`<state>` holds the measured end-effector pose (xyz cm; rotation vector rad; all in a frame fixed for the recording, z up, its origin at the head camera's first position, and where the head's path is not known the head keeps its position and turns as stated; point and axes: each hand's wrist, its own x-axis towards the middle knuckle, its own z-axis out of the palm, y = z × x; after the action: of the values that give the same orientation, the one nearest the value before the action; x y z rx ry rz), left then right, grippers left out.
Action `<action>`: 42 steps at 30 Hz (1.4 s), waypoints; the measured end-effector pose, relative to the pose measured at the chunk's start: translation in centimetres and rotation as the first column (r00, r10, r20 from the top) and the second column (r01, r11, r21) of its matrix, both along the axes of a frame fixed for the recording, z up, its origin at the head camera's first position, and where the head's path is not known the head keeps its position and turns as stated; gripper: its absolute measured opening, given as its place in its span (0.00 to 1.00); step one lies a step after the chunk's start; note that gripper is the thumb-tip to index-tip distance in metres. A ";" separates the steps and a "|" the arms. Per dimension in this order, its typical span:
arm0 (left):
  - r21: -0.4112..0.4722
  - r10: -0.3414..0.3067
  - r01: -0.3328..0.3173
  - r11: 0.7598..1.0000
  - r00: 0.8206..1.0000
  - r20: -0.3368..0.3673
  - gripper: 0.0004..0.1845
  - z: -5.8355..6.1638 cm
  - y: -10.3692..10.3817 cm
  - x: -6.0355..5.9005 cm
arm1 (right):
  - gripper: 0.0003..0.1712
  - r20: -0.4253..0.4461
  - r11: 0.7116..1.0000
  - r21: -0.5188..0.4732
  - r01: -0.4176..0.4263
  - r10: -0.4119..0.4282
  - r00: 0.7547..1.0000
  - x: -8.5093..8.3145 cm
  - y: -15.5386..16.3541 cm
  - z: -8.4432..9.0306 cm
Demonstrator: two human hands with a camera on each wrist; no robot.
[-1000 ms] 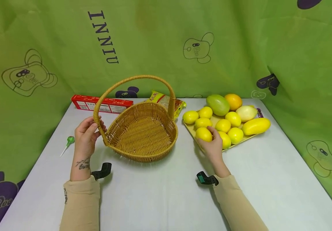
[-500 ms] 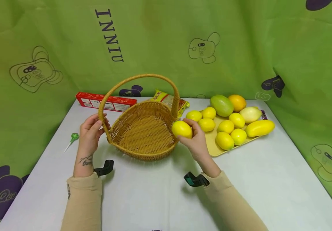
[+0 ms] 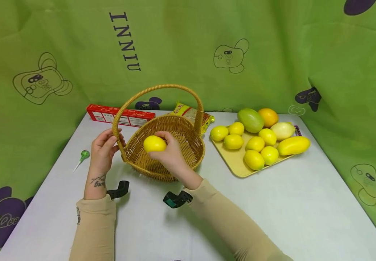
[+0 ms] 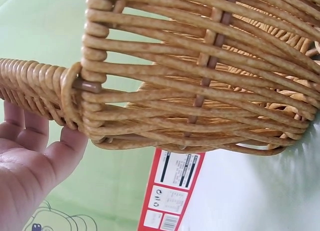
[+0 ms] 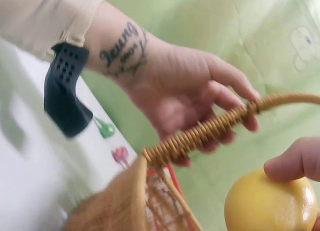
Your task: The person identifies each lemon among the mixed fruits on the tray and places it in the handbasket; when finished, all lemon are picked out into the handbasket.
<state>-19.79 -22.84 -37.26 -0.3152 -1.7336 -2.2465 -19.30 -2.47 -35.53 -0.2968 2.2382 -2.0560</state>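
Note:
A wicker basket (image 3: 192, 154) with a tall arched handle stands mid-table. My left hand (image 3: 102, 150) holds the left foot of that handle; in the left wrist view its fingers (image 4: 35, 128) lie against the wrapped cane. Over the basket's opening, my right hand (image 3: 171, 154) grips a lemon (image 3: 154, 144) between thumb and fingers. The right wrist view shows the thumb (image 5: 295, 161) on top of the lemon (image 5: 265, 206), the other fingers mostly out of frame. To the right, a yellow tray (image 3: 237, 165) bears several more lemons (image 3: 254, 160).
On the tray also sit a green mango (image 3: 250, 120), an orange fruit (image 3: 268, 117), a pale yellow fruit (image 3: 282, 130) and a long yellow fruit (image 3: 294, 145). Behind the basket lie a red box (image 3: 132, 117) and a yellow packet (image 3: 188, 112). A green lollipop (image 3: 84, 156) lies far left.
My right hand has lifted a lemon from the tray's front left corner and carried it left, over the basket. My left hand keeps its place on the handle.

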 end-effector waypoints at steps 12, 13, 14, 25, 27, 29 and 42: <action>0.016 -0.006 0.007 1.000 1.000 -0.011 0.12 0.0 0.0 0.0 | 0.33 -0.084 1.000 -0.011 -0.010 0.009 0.996 -0.4 -1.0 0.4; 0.013 -0.008 0.009 1.000 1.000 -0.012 0.12 0.0 0.0 0.0 | 0.33 -0.100 1.000 -0.023 -0.010 0.008 0.995 -0.3 -0.4 0.3; 0.012 -0.011 0.011 1.000 1.000 -0.013 0.12 -0.1 0.1 -0.1 | 0.33 -0.116 0.999 -0.035 -0.008 0.004 0.993 -0.3 0.4 0.3; 0.043 -0.031 0.032 0.999 0.999 -0.032 0.12 -0.3 0.1 -0.2 | 0.32 -0.108 0.977 -0.193 0.095 -0.117 0.987 1.0 11.2 -1.5; 0.046 -0.037 0.039 0.998 0.998 -0.044 0.12 -0.3 0.0 -0.1 | 0.33 -0.102 0.975 -0.180 0.130 -0.150 0.983 1.2 13.6 -2.2; 0.050 -0.044 0.047 0.998 0.997 -0.060 0.13 -0.3 -0.1 -0.1 | 0.34 -0.106 0.975 -0.141 0.170 -0.186 0.977 1.3 16.0 -2.9; 0.051 -0.059 0.063 0.997 0.995 -0.075 0.12 -0.4 0.1 -0.1 | 0.31 -0.150 0.899 0.087 0.429 -0.414 0.898 1.7 26.8 -5.8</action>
<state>-19.86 -22.74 -37.67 -0.4389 -1.6446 -2.2889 -17.62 24.35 -41.30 0.0833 2.6891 -2.1291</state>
